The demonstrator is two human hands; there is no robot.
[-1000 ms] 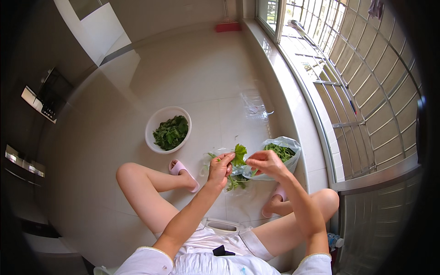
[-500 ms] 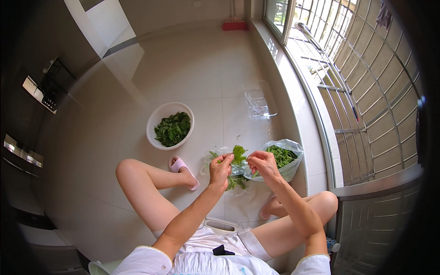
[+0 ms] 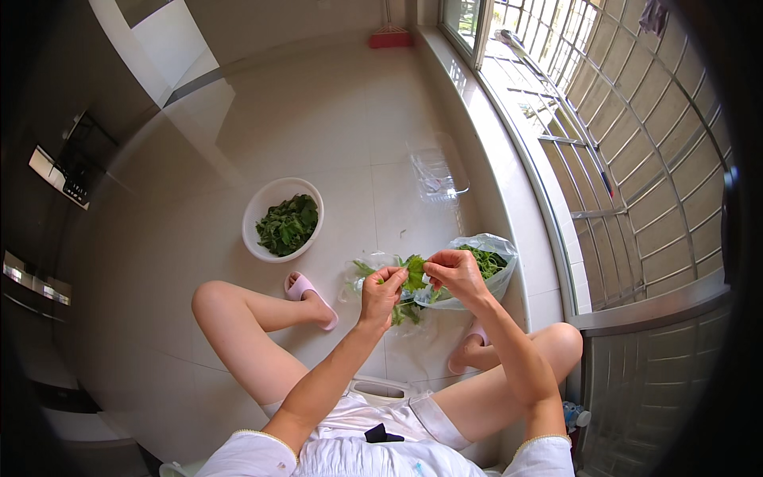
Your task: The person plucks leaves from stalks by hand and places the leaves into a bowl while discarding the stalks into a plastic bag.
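My left hand (image 3: 381, 296) pinches a light-green leafy sprig (image 3: 415, 272) between thumb and fingers, above the loose greens (image 3: 405, 312) on crumpled clear plastic. Just to its right, my right hand (image 3: 459, 278) has thumb and index finger closed on the edge of the same leaf. Behind that hand, a clear plastic bag (image 3: 497, 286) holds green stems (image 3: 487, 260) against the ledge. Farther forward and left, a white round bowl (image 3: 253, 205) holds a pile of dark-green leaves (image 3: 286, 224).
A clear plastic tray (image 3: 437, 171) lies on the tiled floor (image 3: 175, 262) beside the window ledge (image 3: 517, 207). Metal window bars (image 3: 636, 159) are at the right, a red broom (image 3: 389, 40) stands at the far wall. My feet in pink slippers (image 3: 314, 306) flank the greens.
My right hand has moved slightly up and left, closer to my left hand and onto the leaf. The whole view has shifted a little.
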